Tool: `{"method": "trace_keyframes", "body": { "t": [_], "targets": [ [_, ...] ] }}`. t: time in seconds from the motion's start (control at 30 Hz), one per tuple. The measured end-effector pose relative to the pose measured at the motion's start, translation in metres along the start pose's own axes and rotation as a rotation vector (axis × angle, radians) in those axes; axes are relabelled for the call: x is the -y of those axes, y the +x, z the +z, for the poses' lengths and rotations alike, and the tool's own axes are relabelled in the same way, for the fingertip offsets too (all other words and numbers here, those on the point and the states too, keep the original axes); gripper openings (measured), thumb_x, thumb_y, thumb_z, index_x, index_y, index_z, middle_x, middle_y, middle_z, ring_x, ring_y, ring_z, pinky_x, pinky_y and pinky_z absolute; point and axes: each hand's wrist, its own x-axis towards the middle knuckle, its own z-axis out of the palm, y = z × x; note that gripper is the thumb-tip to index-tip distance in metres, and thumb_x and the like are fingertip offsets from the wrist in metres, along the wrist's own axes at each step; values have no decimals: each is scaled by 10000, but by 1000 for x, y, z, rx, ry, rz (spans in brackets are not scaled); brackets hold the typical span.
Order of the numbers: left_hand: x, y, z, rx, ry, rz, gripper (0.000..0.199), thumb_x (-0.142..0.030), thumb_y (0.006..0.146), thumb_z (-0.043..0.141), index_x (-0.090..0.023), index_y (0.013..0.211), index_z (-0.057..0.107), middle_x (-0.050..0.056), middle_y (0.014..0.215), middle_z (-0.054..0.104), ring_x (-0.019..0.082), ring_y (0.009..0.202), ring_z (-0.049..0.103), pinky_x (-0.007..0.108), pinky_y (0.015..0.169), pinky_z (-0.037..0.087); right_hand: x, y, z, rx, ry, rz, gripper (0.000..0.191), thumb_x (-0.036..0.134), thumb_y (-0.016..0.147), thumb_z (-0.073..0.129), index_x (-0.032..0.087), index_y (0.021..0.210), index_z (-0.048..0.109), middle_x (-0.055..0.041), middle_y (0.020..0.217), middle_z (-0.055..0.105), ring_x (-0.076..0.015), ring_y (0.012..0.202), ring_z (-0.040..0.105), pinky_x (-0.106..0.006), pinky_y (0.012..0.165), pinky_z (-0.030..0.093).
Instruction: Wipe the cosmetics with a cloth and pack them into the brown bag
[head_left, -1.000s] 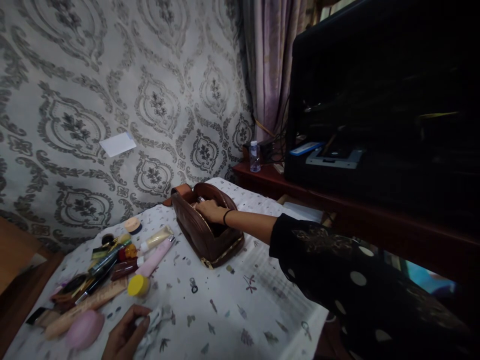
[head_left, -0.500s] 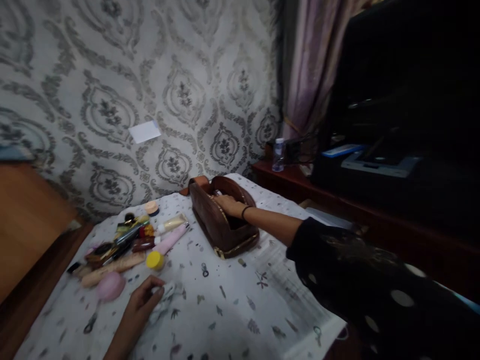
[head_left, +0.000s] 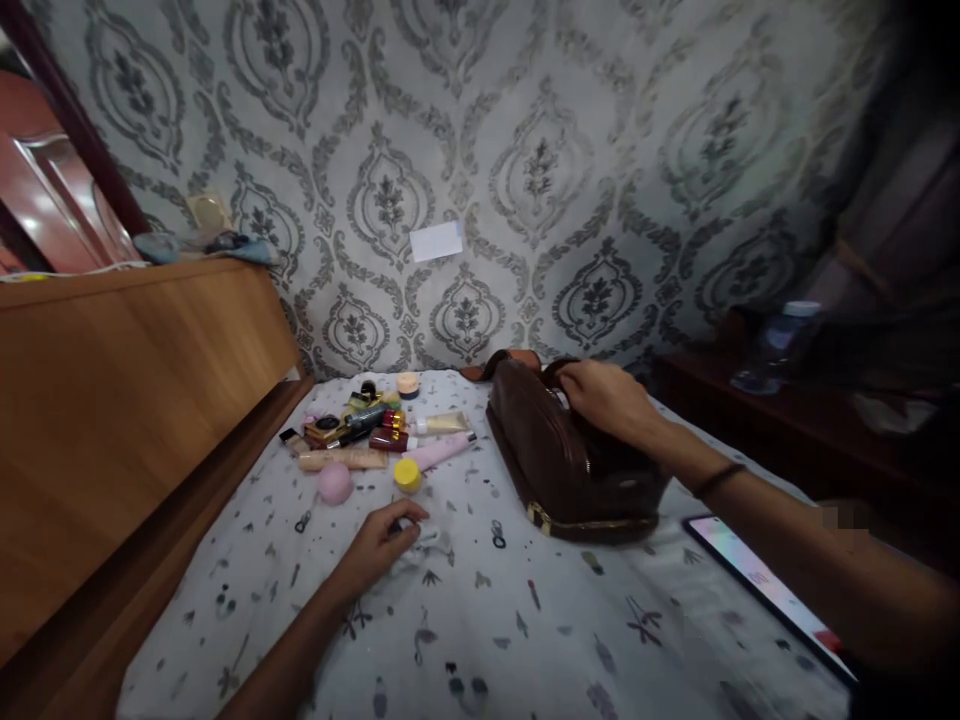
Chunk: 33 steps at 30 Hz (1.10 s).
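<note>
as i look down the bed sheet (head_left: 487, 630), my left hand (head_left: 377, 550) sits on a crumpled white cloth (head_left: 427, 545), fingers (head_left: 401, 514) close together, though i cannot tell if they grip it. by the sheet's right edge lies a tablet (head_left: 765, 585). my right hand (head_left: 607, 395) has its fingers (head_left: 574, 375) clamped over the top edge of a brown leather bag (head_left: 570, 465), mid-sheet. toward the far edge lie a yellow cap (head_left: 407, 475), a pink ball (head_left: 334, 483) and a pink tube (head_left: 439, 452), below the wallpaper (head_left: 540, 170).
</note>
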Motion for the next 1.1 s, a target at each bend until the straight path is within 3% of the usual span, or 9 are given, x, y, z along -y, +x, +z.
{"method": "trace_keyframes", "body": {
  "t": [0.07, 0.17, 0.23, 0.3, 0.47, 0.63, 0.87, 0.97, 1.1],
  "targets": [
    [0, 0, 1, -3, 16, 29, 279, -403, 824, 622, -167, 934, 721, 53, 909, 702, 193, 813, 583, 270, 722, 417, 16, -17, -11, -116, 34, -46, 320, 221, 971, 389, 144, 1087, 677, -168, 1077, 683, -256, 984, 660, -343, 833, 487],
    [2, 2, 1, -47, -6, 45, 278, -405, 794, 638, -154, 870, 732, 54, 837, 711, 195, 772, 601, 269, 697, 429, 52, -49, -6, -262, 301, -310, 326, 253, 978, 386, 149, 1125, 658, -134, 1041, 690, -224, 962, 649, -313, 865, 479],
    [2, 5, 0, -98, -28, 46, 287, -407, 792, 623, -145, 864, 715, 54, 829, 706, 192, 766, 602, 266, 692, 434, 79, -64, 12, -37, 349, -386, 312, 248, 975, 404, 157, 1128, 660, -114, 1024, 710, -206, 922, 662, -285, 831, 475],
    [-1, 6, -2, -154, -39, 47, 293, -402, 806, 591, -145, 906, 691, 54, 877, 698, 187, 790, 594, 264, 712, 433, 105, -70, 37, 273, 315, -323, 301, 229, 964, 438, 159, 1143, 670, -107, 987, 730, -206, 892, 673, -272, 792, 460],
    [-18, 3, -4, -214, -2, 51, 261, -353, 836, 562, -158, 966, 677, 31, 916, 658, 161, 793, 537, 245, 720, 394, 148, -65, 102, 476, 372, -199, 285, 199, 921, 513, 159, 1122, 711, -71, 946, 755, -168, 873, 676, -219, 738, 442],
    [-34, -7, 13, -47, 105, 56, 327, -321, 861, 530, -148, 1091, 686, -44, 661, 494, 109, 590, 408, 215, 561, 301, 161, -67, 130, 471, 388, -89, 323, 228, 941, 452, 157, 1129, 705, -104, 1104, 737, -204, 978, 668, -246, 744, 445],
    [-48, -32, 64, 320, -82, -31, 558, -307, 913, 512, -157, 1445, 434, -100, 588, 369, 81, 506, 299, 193, 500, 232, 156, -73, 141, 400, 413, -88, 332, 255, 976, 403, 187, 1159, 672, -87, 1131, 728, -211, 1035, 651, -264, 810, 442],
    [-52, -35, 77, 341, -88, -31, 529, -283, 904, 511, -151, 1412, 448, -100, 584, 384, 83, 504, 316, 193, 505, 251, 155, -74, 140, 393, 419, -87, 329, 259, 981, 397, 185, 1151, 669, -84, 1111, 733, -212, 1019, 659, -265, 794, 439],
    [-54, -23, 85, 184, -76, -94, 312, -293, 865, 539, -146, 1133, 602, -72, 604, 447, 94, 521, 385, 210, 530, 294, 155, -75, 140, 399, 421, -83, 330, 272, 992, 386, 186, 1145, 666, -96, 1110, 730, -215, 1020, 661, -269, 801, 438]
  ]
}}
